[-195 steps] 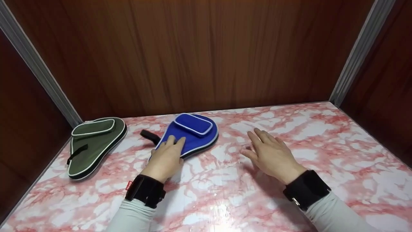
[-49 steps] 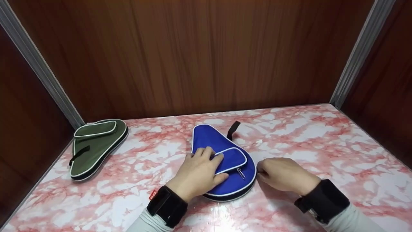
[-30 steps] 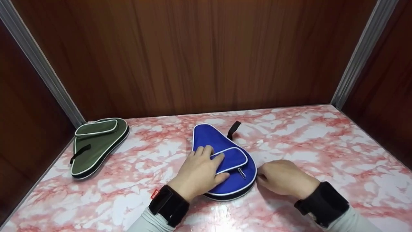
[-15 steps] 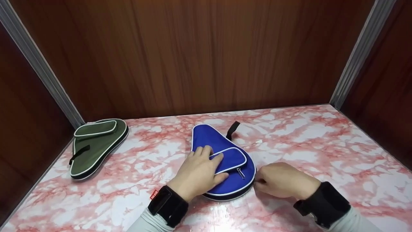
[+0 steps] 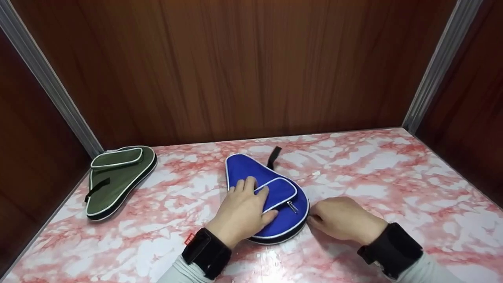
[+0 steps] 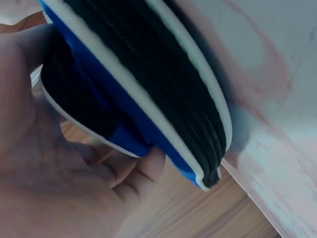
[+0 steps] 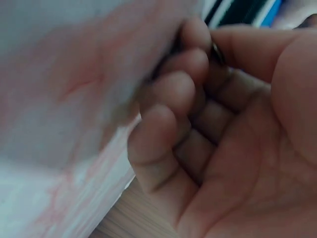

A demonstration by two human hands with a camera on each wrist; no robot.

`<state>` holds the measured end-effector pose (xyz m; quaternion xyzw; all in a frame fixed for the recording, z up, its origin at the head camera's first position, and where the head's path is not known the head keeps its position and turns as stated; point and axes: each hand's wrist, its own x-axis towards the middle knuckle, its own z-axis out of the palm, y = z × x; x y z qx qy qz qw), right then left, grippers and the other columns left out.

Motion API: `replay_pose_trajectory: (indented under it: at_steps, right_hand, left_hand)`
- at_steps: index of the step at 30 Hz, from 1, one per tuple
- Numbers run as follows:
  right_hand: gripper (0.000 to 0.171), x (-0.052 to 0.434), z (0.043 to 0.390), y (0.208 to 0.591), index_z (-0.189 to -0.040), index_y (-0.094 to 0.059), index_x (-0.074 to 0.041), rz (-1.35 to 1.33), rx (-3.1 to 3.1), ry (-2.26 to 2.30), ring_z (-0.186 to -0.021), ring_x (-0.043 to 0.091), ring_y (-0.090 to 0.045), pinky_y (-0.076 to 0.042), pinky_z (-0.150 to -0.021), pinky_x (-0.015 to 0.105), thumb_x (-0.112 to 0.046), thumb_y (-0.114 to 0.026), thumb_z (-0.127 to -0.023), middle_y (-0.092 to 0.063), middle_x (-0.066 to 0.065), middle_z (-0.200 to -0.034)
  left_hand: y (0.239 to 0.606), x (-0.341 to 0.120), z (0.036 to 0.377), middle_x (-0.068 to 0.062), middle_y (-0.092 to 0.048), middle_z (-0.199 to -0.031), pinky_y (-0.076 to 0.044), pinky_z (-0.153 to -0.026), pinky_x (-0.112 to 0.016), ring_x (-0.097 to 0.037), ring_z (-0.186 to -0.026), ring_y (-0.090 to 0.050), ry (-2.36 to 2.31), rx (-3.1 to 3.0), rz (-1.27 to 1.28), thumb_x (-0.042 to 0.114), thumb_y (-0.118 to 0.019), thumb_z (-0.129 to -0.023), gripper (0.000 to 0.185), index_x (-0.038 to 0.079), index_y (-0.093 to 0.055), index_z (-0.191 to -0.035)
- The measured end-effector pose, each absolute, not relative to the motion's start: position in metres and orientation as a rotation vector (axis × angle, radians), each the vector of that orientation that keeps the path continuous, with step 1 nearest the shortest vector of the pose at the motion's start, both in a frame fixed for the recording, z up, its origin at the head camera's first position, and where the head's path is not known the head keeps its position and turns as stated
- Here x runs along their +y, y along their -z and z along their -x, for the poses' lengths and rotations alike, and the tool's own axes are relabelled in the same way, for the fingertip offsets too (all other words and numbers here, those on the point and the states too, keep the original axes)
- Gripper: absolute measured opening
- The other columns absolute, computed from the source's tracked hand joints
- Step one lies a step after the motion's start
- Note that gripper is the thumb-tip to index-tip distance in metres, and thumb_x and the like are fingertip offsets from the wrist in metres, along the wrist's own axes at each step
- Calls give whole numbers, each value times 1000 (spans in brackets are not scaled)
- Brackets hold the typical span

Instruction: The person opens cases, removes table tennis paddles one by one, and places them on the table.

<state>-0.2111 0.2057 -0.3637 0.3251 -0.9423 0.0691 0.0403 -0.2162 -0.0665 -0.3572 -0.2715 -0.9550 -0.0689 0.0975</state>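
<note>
A blue table tennis bat case (image 5: pixel 247 169) with white piping lies on the table, its narrow end away from me. My left hand (image 5: pixel 240 212) rests spread over the case's front pocket, fingers bent slightly; the left wrist view shows the case's black zipped side (image 6: pixel 163 74) close to the palm. At the right edge of the case, my right hand (image 5: pixel 342 218) has its fingers curled, thumb against forefinger. In the right wrist view a small metal bit of the zip pull (image 7: pixel 216 54) shows between thumb and forefinger; the rest is hidden. The pocket's own zip pull (image 5: pixel 292 207) hangs loose.
A green bat case (image 5: pixel 118 181) with a black strap lies at the table's left side. The blue case's black wrist loop (image 5: pixel 274 158) sticks up on its far right side. Brown wood-grain panels (image 5: pixel 251 70) enclose the back and sides of the marbled table (image 5: pixel 412 188).
Since 6.5 s ago, the blue case came nearer and was turned round; the right hand went from empty to pinching at its edge. Lately, the case's narrow end swung slightly left.
</note>
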Motion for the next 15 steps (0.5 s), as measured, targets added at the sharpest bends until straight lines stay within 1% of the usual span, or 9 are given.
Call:
replay_pose_trajectory:
  at_steps: [2,5,7,10,12,15]
  right_hand:
    - [31,206,213,365,-73,-64,-24,-928,-2889,-164,-62,13,-61,-54,-63,47,-21,-71,-102,-56,-10,-65]
    - [32,208,217,367,-72,-62,-21,-813,-2904,-117,-63,18,-63,-56,-66,50,-20,-70,-103,-57,-7,-66]
    - [33,210,219,368,-72,-60,-20,-735,-2921,-111,-65,20,-63,-56,-67,52,-20,-68,-104,-56,-5,-66]
    - [32,211,222,369,-75,-61,-19,-668,-2942,-134,-67,23,-64,-56,-68,54,-21,-65,-106,-57,-4,-68]
    - [31,212,224,370,-77,-62,-18,-655,-2954,-145,-69,24,-66,-57,-69,55,-22,-63,-107,-59,-3,-70]
    - [29,211,224,370,-79,-62,-18,-664,-2957,-145,-71,25,-69,-58,-70,55,-22,-63,-108,-61,-2,-72]
  left_hand:
    - [355,-72,217,-20,-52,-152,-48,-110,-54,-40,-133,-53,324,-2855,881,52,-75,-101,67,9,-66,-152]
    - [350,-82,219,-13,-48,-163,-44,-117,-53,-38,-140,-49,506,-2899,1034,42,-85,-95,71,17,-63,-157]
    - [348,-87,220,-8,-49,-164,-44,-118,-50,-35,-141,-49,571,-2913,1120,37,-89,-91,73,23,-63,-157]
    - [346,-90,222,-5,-53,-163,-43,-118,-49,-31,-141,-49,554,-2908,1198,34,-91,-88,70,26,-68,-153]
    - [345,-92,223,-6,-50,-168,-37,-122,-53,-34,-149,-45,510,-2906,1217,37,-90,-90,65,28,-70,-151]
    - [346,-95,225,-6,-42,-175,-22,-129,-64,-40,-162,-30,488,-2945,1204,43,-87,-94,62,32,-69,-152]
